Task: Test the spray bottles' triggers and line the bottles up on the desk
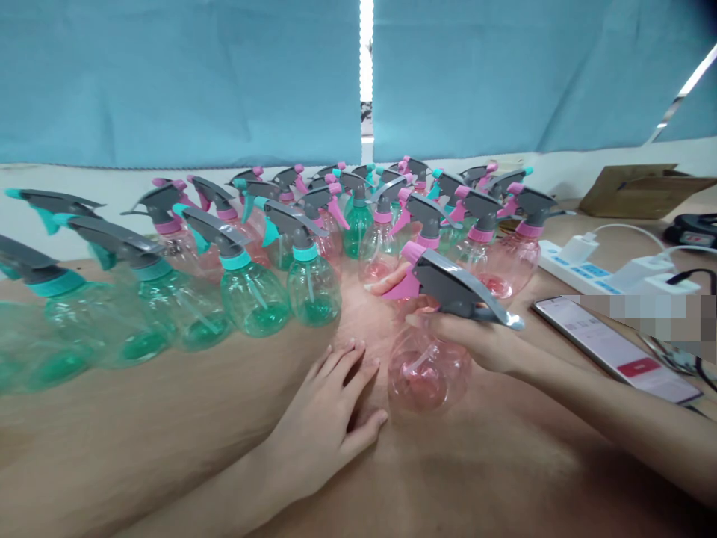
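My right hand (464, 336) grips the neck and grey trigger head of a clear pink spray bottle (426, 368) that stands on the wooden table (168, 433). Its pink nozzle points left, and my forefinger reaches toward the nozzle. My left hand (330, 411) lies flat on the table just left of that bottle, fingers spread, its thumb almost touching the bottle's base. It holds nothing.
Several green spray bottles (249, 288) stand in rows at the left and several pink ones (507, 254) behind and to the right. A phone (610, 347), a white power strip (588, 273) with chargers and a cardboard box (644, 190) lie at the right.
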`<state>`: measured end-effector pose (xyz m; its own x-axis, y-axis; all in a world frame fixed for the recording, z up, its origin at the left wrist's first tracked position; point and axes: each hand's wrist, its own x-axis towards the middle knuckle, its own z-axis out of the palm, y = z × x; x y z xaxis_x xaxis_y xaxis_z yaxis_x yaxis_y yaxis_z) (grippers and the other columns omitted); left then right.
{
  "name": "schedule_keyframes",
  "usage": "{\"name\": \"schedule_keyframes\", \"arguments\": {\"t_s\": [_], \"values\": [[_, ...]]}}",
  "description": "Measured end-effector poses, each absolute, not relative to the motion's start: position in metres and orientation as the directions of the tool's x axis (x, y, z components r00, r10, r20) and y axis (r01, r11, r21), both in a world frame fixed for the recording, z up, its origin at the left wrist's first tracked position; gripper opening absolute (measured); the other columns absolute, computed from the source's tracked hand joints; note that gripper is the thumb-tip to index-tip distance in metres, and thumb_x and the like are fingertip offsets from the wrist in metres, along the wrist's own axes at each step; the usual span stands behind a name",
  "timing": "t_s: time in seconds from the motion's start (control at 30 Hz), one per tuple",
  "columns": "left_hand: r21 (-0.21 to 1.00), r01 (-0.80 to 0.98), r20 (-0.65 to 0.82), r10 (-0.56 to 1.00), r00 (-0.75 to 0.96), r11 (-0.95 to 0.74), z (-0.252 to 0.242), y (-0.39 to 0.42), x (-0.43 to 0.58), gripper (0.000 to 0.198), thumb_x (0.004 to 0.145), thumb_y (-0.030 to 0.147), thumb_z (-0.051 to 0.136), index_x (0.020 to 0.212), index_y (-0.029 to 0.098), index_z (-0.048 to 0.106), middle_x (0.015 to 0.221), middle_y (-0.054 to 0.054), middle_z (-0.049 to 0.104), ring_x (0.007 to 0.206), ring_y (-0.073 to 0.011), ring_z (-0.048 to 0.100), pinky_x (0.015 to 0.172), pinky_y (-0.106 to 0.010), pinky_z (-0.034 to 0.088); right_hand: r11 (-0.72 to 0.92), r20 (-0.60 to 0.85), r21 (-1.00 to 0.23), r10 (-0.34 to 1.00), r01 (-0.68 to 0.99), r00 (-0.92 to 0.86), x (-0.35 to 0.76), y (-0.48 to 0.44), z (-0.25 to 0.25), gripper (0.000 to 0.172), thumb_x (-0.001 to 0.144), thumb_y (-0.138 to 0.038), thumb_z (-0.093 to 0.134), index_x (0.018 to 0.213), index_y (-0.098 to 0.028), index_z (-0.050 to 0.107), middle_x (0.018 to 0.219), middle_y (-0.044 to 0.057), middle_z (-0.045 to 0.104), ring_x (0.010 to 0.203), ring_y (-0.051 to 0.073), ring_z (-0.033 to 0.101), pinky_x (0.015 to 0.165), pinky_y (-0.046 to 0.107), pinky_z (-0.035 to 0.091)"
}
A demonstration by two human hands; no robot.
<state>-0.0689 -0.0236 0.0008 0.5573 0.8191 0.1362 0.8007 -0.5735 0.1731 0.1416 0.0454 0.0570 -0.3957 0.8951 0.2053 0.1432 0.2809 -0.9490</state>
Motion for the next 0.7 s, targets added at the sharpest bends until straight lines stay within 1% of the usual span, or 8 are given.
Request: {"name": "schedule_keyframes", "arguments": {"t_s": [0.07,0.23,0.4,0.5,0.6,0.63,0.7], "values": [[0.170,0.802,0.134,0.820,0.556,-0.572,0.001,-0.024,-0.069,0.051,0.092,0.043,0.053,0.135,0.017,0.047,0.142,-0.014,0.046,0.134,-0.0298,0.036,0.108,-0.049,0.030,0.270,0.193,-0.951,0.902,0.154,-0.387,0.142,0.046,0.055,0.015,0.070,-0.030,0.062,0.082,-0.023,0.058,0.057,-0.004,0.049,0.052,0.013,0.045,0.053,0.028,0.041],[0.175,0.803,0.142,0.822,0.551,-0.569,0.000,-0.024,-0.069,0.051,0.092,0.042,0.053,0.135,0.017,0.046,0.141,-0.013,0.046,0.133,-0.0300,0.037,0.108,-0.050,0.030,0.273,0.194,-0.949,0.898,0.155,-0.395,0.146,0.048,0.051,0.016,0.072,-0.031,0.064,0.085,-0.023,0.058,0.065,-0.002,0.056,0.055,0.012,0.046,0.053,0.027,0.041],[0.167,0.804,0.127,0.821,0.557,-0.571,0.000,-0.024,-0.069,0.051,0.092,0.042,0.052,0.135,0.015,0.047,0.142,-0.015,0.045,0.134,-0.0303,0.036,0.108,-0.051,0.029,0.283,0.207,-0.948,0.896,0.146,-0.393,0.147,0.048,0.050,0.016,0.071,-0.025,0.061,0.087,-0.023,0.058,0.066,-0.003,0.053,0.057,0.012,0.046,0.051,0.025,0.038],[0.167,0.808,0.116,0.825,0.553,-0.565,0.001,-0.024,-0.069,0.052,0.092,0.042,0.052,0.136,0.015,0.046,0.143,-0.015,0.044,0.134,-0.0307,0.035,0.108,-0.052,0.030,0.285,0.192,-0.948,0.866,0.140,-0.463,0.145,0.046,0.054,0.013,0.069,-0.017,0.053,0.080,-0.022,0.058,0.068,-0.003,0.053,0.055,0.011,0.043,0.051,0.025,0.037],[0.169,0.810,0.112,0.828,0.550,-0.561,0.001,-0.025,-0.069,0.051,0.092,0.041,0.052,0.136,0.015,0.046,0.143,-0.015,0.043,0.134,-0.0310,0.035,0.107,-0.052,0.030,0.306,0.195,-0.943,0.826,0.131,-0.528,0.144,0.044,0.062,0.013,0.066,-0.015,0.047,0.075,-0.021,0.055,0.076,-0.001,0.057,0.053,0.009,0.042,0.051,0.026,0.037],[0.171,0.809,0.113,0.827,0.550,-0.562,0.001,-0.025,-0.069,0.051,0.092,0.041,0.052,0.136,0.015,0.046,0.144,-0.015,0.043,0.134,-0.0310,0.035,0.107,-0.052,0.030,0.328,0.209,-0.934,0.820,0.139,-0.532,0.145,0.043,0.064,0.012,0.066,-0.016,0.047,0.073,-0.021,0.054,0.076,-0.002,0.056,0.054,0.009,0.042,0.051,0.027,0.037],[0.175,0.806,0.120,0.825,0.552,-0.565,0.001,-0.025,-0.069,0.050,0.092,0.041,0.052,0.135,0.015,0.047,0.144,-0.015,0.043,0.134,-0.0310,0.035,0.108,-0.051,0.030,0.366,0.220,-0.907,0.836,0.210,-0.503,0.148,0.042,0.066,0.005,0.067,-0.016,0.049,0.067,-0.021,0.049,0.068,-0.003,0.049,0.054,0.010,0.040,0.051,0.027,0.036]]}}
